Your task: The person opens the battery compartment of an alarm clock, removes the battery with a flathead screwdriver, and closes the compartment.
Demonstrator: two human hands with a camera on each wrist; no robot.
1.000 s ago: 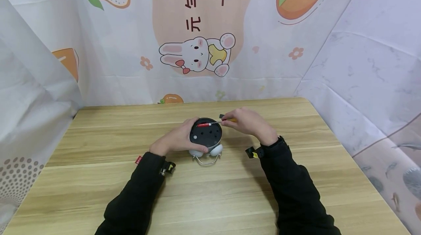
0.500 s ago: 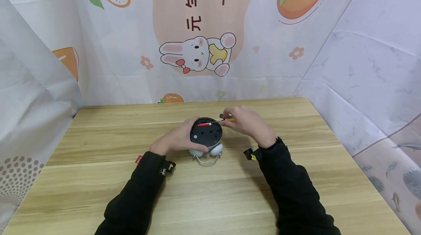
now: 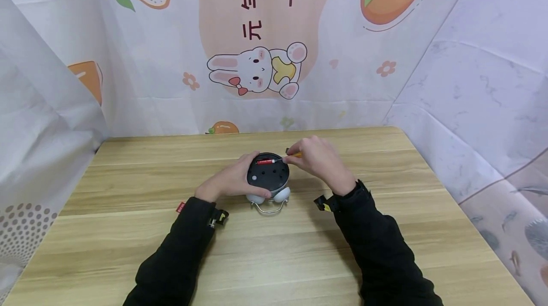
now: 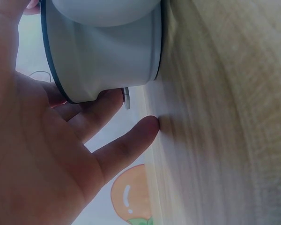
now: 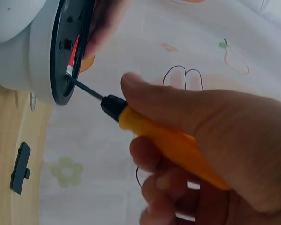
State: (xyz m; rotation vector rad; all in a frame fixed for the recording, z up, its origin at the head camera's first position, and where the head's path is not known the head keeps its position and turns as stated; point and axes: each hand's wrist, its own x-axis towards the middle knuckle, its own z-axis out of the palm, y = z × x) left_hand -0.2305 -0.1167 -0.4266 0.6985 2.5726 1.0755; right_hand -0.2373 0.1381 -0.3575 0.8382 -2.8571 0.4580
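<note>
A white twin-bell alarm clock lies face down, its black back upward and its metal handle toward the person. The left hand grips it from the left, thumb near a bell and fingers round the far side; in the left wrist view, one finger reaches down to the table. A red battery sits in the slot in the back. The right hand holds a screwdriver by its yellow handle. In the right wrist view its tip meets the battery's silvery end.
A small black battery cover lies on the wooden table beyond the clock, mostly hidden by the right hand in the head view. A printed cloth hangs behind the table's back edge.
The right hand has shifted slightly left toward the clock with the screwdriver, covering more of the battery cover. The left hand and the clock stay put.
</note>
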